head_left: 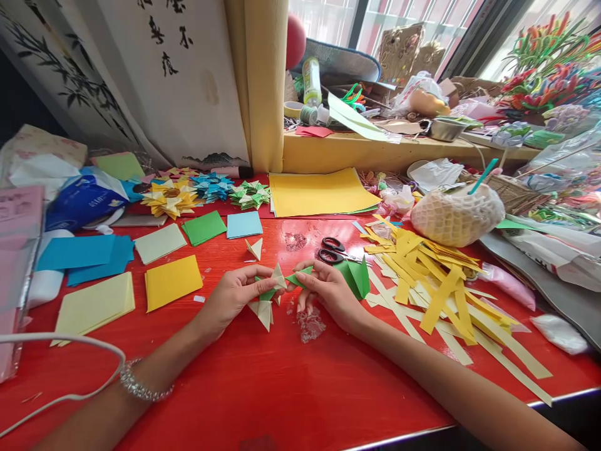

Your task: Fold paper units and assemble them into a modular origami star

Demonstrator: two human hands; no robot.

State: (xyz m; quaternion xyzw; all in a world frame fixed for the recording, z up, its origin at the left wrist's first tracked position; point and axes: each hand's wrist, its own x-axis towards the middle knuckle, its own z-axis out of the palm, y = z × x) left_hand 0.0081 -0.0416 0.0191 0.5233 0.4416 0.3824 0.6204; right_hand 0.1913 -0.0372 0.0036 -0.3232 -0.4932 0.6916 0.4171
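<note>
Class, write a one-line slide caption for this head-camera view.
Both hands, left hand and right hand, join folded paper pieces over a red table.

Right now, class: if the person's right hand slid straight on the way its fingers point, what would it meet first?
The right hand points toward the left hand; it would first meet the folded paper piece held between them, though depth is uncertain.

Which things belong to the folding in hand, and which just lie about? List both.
In hand: left hand and right hand hold the folded paper piece.
Lying about: scissors, yellow strips, paper squares, finished stars.
</note>
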